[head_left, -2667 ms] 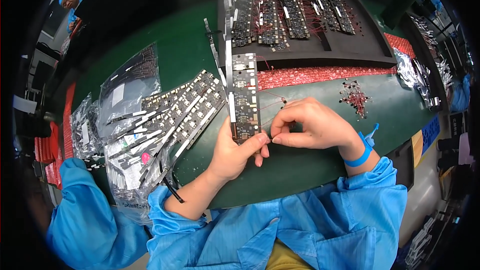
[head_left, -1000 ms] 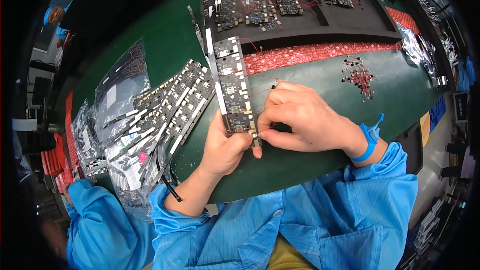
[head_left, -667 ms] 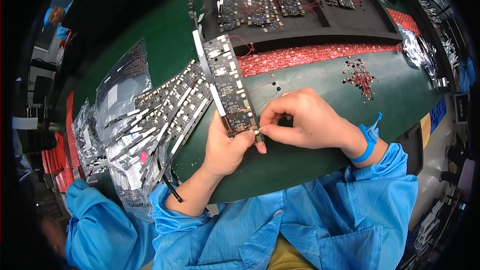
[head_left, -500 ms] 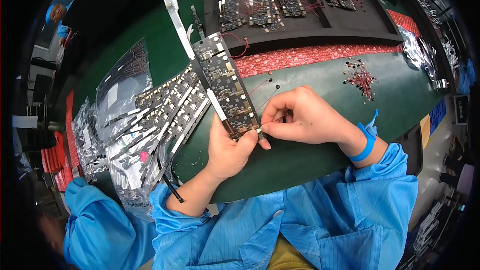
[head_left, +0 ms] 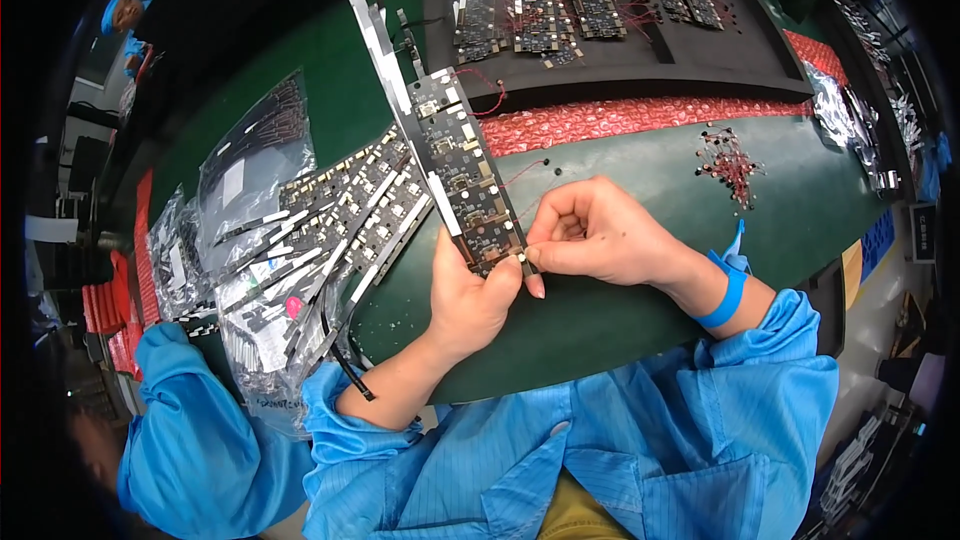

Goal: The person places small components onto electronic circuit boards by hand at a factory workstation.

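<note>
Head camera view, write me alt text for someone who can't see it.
Two bare hands hold a long circuit board panel at its near end, left hand gripping from below, right hand pinching its corner, above a green table. More circuit boards lie left, and a black tray of wired boards sits behind.

Bright, even overhead light fills the bench, with only soft shadows under the hands. The fisheye bends straight edges outward, and the corners fall black. The centre stays sharp.
</note>
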The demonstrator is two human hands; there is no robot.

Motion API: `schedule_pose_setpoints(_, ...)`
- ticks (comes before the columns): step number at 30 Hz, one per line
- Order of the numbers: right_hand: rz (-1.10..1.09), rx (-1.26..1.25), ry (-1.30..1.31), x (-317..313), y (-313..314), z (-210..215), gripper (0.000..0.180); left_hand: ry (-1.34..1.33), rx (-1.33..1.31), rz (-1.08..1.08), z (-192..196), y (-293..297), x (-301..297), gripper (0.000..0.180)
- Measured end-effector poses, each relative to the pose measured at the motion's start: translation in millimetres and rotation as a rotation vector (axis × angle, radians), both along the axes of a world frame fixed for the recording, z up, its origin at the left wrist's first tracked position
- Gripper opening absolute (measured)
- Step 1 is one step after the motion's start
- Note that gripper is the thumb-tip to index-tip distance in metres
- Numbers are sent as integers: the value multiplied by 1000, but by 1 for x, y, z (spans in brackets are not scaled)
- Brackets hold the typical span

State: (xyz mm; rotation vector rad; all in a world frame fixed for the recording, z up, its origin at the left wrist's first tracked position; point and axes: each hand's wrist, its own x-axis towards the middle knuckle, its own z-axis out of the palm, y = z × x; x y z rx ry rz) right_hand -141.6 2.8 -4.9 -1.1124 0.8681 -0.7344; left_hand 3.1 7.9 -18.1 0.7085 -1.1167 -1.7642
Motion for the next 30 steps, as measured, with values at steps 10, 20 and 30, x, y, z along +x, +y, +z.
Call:
schedule_pose_setpoints(10, 114, -146, 99, -9, -12, -3, 6, -83, 26, 82, 6, -1, -5, 29)
schedule_pose_setpoints(20, 97, -129, 17, -3, -4, -4, 12, -45, 4, 55, 5, 6, -5, 32)
schedule_pose_setpoints(30, -184, -224, 64, -63, 2, 74, 9, 162, 124, -174, -5, 8, 2, 27)
